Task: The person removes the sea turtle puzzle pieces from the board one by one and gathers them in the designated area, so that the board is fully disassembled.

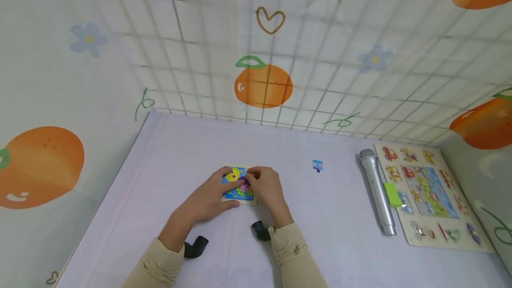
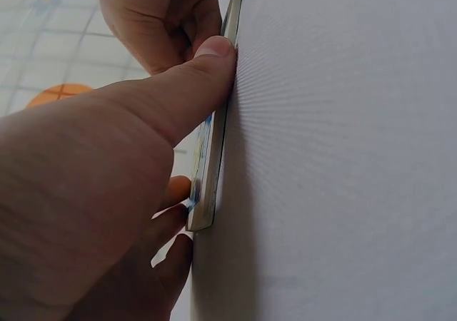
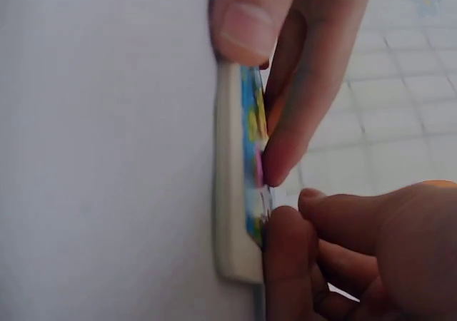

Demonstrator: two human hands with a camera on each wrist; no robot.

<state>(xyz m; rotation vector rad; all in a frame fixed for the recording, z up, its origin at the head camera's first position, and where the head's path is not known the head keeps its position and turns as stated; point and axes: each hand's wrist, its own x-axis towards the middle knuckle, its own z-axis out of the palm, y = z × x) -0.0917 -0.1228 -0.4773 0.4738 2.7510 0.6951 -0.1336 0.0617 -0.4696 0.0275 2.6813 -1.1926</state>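
A small jigsaw puzzle (image 1: 241, 197) in a pale wooden frame lies on the table, its picture blue with a yellow round head and purple and pink parts. My left hand (image 1: 210, 194) grips it from the left, thumb on the near edge and fingers at the far and left side, the index finger laid across the picture. At the right part of the board, my right hand (image 1: 267, 186) has thumb and index finger together, pinching a puzzle piece mostly hidden by the fingertips. Farther right lies a loose blue and pink puzzle piece (image 1: 318, 165).
A silver microphone (image 1: 378, 192) lies on the right of the table, a bright green block (image 1: 393, 195) beside it. Next to them is a large wooden picture board (image 1: 412, 223). Black curved pieces (image 1: 196, 247) show at both wrists. A patterned cloth wall (image 1: 216, 79) stands behind the table.
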